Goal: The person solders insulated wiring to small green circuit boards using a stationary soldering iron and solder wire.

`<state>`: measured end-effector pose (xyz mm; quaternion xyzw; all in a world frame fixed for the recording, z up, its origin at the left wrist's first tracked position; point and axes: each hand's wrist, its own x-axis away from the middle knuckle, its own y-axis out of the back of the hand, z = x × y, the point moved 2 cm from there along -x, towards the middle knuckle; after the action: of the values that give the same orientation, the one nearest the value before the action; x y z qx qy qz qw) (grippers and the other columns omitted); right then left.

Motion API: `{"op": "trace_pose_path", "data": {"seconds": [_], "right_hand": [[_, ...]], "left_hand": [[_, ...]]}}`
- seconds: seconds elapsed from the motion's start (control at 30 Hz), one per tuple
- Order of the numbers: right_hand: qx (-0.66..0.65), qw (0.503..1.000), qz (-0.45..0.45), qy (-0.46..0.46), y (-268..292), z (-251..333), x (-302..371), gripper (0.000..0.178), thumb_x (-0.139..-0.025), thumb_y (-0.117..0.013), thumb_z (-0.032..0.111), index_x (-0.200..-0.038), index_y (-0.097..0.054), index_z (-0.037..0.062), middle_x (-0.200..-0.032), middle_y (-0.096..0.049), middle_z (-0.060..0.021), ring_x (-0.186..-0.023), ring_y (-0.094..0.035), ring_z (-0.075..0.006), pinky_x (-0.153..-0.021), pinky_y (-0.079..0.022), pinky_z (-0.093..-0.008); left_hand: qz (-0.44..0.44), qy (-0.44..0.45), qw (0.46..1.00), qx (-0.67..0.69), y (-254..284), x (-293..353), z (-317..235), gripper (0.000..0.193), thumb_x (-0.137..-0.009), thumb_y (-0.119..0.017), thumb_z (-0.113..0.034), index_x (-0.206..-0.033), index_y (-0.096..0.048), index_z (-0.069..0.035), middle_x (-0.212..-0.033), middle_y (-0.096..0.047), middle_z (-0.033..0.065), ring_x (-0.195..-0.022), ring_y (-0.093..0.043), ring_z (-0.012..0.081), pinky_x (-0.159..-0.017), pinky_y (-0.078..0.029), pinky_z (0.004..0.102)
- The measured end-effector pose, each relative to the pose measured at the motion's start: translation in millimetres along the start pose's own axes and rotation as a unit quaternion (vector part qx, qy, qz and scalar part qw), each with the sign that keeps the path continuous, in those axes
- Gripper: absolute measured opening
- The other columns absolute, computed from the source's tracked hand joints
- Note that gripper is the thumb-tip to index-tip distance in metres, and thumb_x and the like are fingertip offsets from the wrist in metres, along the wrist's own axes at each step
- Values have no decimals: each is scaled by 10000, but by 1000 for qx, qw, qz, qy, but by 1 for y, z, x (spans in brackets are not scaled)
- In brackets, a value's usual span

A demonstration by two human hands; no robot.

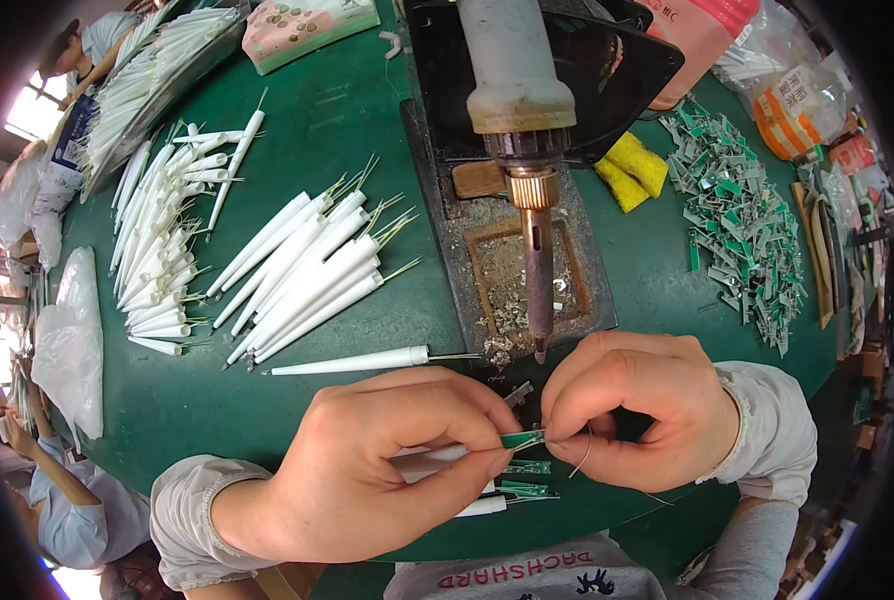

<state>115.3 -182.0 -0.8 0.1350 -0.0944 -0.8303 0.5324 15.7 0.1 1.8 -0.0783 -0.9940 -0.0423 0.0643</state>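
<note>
My left hand pinches a small green circuit board between thumb and forefinger. At the board's right end my right hand is closed in a pinch, with a thin wire curling out by its fingertips. Whether the right fingertips also grip the board is hard to make out. Just above the hands, a soldering iron points tip down, apart from the board. Under the left hand lie white tapered tubes, with more green boards at their ends.
A single white tube lies beyond my left hand, with piles of wired tubes farther left. The iron's dirty metal tray stands in the middle. Rightward are a yellow sponge and heaped small boards. Other people work at left.
</note>
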Motion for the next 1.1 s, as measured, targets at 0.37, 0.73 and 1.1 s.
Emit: {"op": "trace_pose_path", "data": {"seconds": [0.37,0.73,1.1], "right_hand": [[-3,1000,-7,-18,6,-3,-4,191,-744,-660,-68,-899,-614,33,-797,-588,-34,-560,-543,-74,-450,-406,-208],[-7,999,-25,-20,8,-7,-5,194,-755,-663,-56,-920,-608,30,-805,-607,-32,-589,-571,-65,-478,-428,-197],[13,984,36,-174,27,20,-9,169,-870,-648,46,-882,-482,14,-794,-624,-84,-667,-648,-127,-553,-483,-205]], "left_hand": [[5,38,997,69,2,-5,4,60,-822,-627,108,-871,-624,75,-1008,-615,159,-845,-600,126,-748,-480,233],[-10,-29,999,-10,4,-10,4,58,-807,-652,87,-858,-629,72,-978,-622,165,-866,-611,162,-770,-484,268],[-78,-30,996,21,6,-16,3,68,-794,-650,100,-852,-640,67,-981,-612,152,-825,-594,139,-717,-478,245]]}}
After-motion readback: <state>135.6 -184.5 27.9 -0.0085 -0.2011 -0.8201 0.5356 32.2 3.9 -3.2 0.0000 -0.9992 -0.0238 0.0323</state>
